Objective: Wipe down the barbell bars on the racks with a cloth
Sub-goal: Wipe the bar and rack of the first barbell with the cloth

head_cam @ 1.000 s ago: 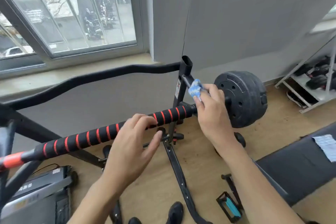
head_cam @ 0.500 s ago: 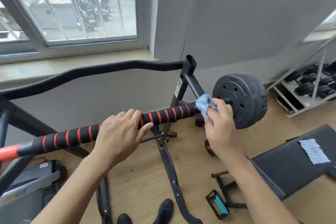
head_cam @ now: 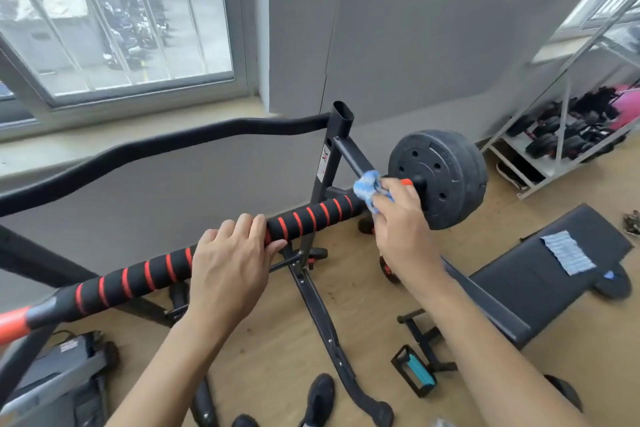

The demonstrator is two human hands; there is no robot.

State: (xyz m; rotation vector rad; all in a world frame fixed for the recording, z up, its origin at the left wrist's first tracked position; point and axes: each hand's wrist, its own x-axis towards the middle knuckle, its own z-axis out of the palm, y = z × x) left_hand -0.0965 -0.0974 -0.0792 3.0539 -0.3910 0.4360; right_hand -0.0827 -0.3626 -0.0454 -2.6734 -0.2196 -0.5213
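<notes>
My left hand (head_cam: 228, 263) curls over the striped foam barbell bar (head_cam: 138, 277), which lies across its rack (head_cam: 325, 163); I judge this steadies it. Further right, my right hand (head_cam: 405, 232) pinches a bunched blue cloth (head_cam: 367, 185) against the bar's bare end, beside the weight plate (head_cam: 440, 177).

Walls: a plain grey wall (head_cam: 433, 28) with a vertical seam; it is also grey below the sill.
Window: a large window (head_cam: 138, 28) at upper left with a pale frame and vertical bars. Parked scooters show on the street outside.
Sill: a pale window sill (head_cam: 86, 146) runs beneath it.
Floor: a light wooden floor (head_cam: 270, 350).
Furniture: a black padded bench (head_cam: 540, 281) at right. A white metal shelving rack (head_cam: 566, 107) stands against the far right wall, with dark dumbbells (head_cam: 550, 142) on a low shelf.
Light: soft, even daylight from the window.
</notes>
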